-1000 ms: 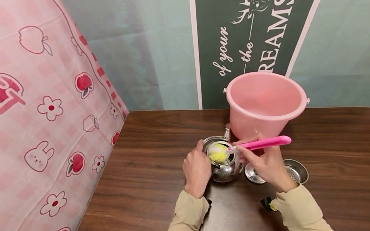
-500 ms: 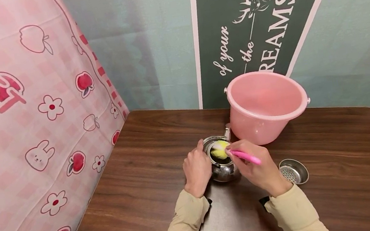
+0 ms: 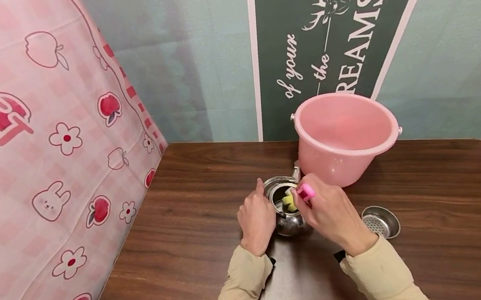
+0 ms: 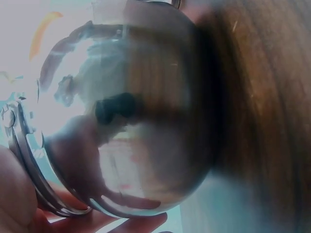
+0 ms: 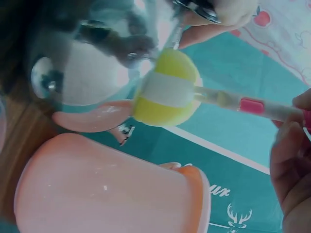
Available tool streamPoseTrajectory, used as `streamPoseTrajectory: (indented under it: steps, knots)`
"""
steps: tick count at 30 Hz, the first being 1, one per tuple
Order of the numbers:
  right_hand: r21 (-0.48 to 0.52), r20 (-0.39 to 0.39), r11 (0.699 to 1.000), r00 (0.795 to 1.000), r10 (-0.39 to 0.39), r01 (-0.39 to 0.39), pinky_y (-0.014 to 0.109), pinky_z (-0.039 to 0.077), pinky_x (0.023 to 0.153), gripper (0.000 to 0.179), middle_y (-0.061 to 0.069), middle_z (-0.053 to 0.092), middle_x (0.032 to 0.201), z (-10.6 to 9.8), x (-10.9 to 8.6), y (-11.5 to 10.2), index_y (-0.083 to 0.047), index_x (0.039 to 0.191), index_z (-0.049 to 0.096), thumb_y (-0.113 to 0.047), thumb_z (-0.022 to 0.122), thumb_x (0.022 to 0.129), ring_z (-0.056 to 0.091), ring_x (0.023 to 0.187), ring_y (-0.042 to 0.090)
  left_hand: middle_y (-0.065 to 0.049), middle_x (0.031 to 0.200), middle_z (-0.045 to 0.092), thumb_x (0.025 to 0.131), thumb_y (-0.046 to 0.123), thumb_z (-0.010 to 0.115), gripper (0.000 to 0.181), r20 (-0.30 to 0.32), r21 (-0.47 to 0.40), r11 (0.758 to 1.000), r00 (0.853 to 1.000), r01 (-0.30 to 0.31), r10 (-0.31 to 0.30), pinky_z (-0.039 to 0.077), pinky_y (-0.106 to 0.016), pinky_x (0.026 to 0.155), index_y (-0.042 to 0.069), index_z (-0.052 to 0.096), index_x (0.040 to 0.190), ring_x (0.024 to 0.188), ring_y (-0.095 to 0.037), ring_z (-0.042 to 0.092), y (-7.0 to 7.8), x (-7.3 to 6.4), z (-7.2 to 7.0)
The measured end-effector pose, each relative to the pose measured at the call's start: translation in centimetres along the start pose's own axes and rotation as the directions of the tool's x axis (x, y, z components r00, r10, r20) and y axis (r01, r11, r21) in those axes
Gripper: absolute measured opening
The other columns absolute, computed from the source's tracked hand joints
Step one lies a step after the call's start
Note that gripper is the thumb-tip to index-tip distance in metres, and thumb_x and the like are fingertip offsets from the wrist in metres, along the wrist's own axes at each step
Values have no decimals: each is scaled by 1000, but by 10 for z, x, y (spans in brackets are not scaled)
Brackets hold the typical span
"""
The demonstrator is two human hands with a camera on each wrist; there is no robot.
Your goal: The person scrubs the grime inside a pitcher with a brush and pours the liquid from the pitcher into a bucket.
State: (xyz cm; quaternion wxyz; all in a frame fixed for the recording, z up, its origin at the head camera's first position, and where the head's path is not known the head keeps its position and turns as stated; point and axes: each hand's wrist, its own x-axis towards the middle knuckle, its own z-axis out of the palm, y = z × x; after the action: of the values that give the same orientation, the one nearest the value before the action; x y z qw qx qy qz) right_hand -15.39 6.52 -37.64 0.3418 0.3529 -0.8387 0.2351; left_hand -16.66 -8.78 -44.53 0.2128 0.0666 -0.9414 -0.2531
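Kettle (image 3: 290, 225) partly hidden behind right hand (image 3: 333, 214)

Brown table (image 3: 179, 239), pink printed cloth (image 3: 19, 164)

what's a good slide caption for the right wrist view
Right hand gripping a yellow-and-white sponge brush at the mouth of a metal kettle, with a pink bucket alongside

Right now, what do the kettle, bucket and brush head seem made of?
Kettle: mirror-polished metal, likely stainless steel; it reflects its surroundings.
Bucket: glossy, probably plastic; smooth pink wall with highlights.
Brush head: matte, likely sponge; rounded yellow-and-white form, no bristles visible.
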Motion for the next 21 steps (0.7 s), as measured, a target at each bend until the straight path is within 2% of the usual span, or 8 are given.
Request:
streamPoseTrajectory:
  steps: [3, 8, 11, 16, 21]
  knots:
    - [15, -9, 999, 999, 51, -51, 19, 38, 45, 16, 0, 46, 66, -1, 2, -1, -4, 78, 50, -2, 66, 80, 43, 49, 7, -9, 92, 73, 92, 9, 49, 41, -16, -5, 1000, 1000, -5, 5, 48, -47, 51, 13, 62, 130, 67, -36, 68, 0, -1, 1]
    - [33, -28, 992, 992, 119, -118, 21, 40, 46, 14, 0, 49, 62, -1, 7, -3, -4, 76, 53, 0, 66, 79, 47, 49, 8, -8, 90, 72, 90, 9, 50, 42, -37, 0, 1000, 999, -13, 13, 48, -47, 51, 13, 62, 130, 65, -35, 67, 0, -2, 2]
    - [82, -17, 979, 982, 190, -188, 18, 38, 46, 15, -2, 49, 59, -1, 8, -3, -6, 75, 53, 1, 66, 78, 44, 48, 4, -8, 91, 72, 90, 8, 50, 42, -49, 1, 1000, 999, -13, 13, 47, -46, 51, 13, 62, 130, 65, -35, 67, 0, -2, 2]
    - [212, -19, 920, 940, 341, -329, 14, 36, 46, 15, -4, 53, 57, 1, 7, -3, -7, 77, 53, 0, 66, 79, 45, 47, 0, -7, 94, 73, 89, 7, 50, 41, -58, -1, 1000, 998, -13, 13, 47, -46, 50, 12, 63, 129, 64, -35, 66, -1, -2, 2]
    - [299, -15, 856, 894, 447, -422, 15, 42, 46, 12, -4, 60, 54, 4, 2, 0, -8, 81, 56, -5, 66, 83, 54, 44, -1, -7, 97, 73, 90, 7, 48, 41, -33, -11, 1000, 999, -9, 8, 48, -47, 51, 12, 64, 127, 65, -36, 67, -1, -2, 2]
